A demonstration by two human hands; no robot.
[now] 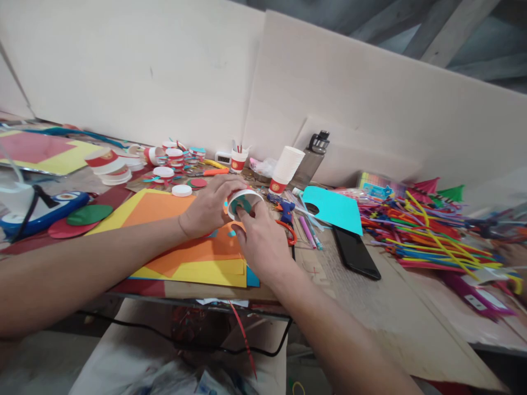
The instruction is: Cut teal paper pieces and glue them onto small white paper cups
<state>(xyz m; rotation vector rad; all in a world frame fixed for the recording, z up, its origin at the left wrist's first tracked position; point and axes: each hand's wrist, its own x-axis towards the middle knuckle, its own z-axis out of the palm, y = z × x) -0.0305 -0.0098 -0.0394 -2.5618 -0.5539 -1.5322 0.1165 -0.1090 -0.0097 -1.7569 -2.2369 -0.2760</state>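
A white paper cup (246,193) lies tilted with its mouth toward me, over the stacked paper sheets. Around its outside wraps my left hand (212,206), closed on it. My right hand (265,238) is at the cup's mouth, some fingers reaching inside and others along the rim. Inside the cup shows a teal-blue surface, partly covered by those fingers. Orange paper (164,208) and yellow paper (218,274) lie under the hands, with small light-blue bits on the orange. Beside my right hand are orange-handled scissors (290,233) and a blue glue gun (285,209).
A stack of paper cups (288,164), a bottle (310,159) and a pen-filled cup (239,160) stand behind. To the right are a cyan sheet (335,208), a black phone (356,252) and many pipe cleaners (428,236). Cut cup pieces (107,164) lie left.
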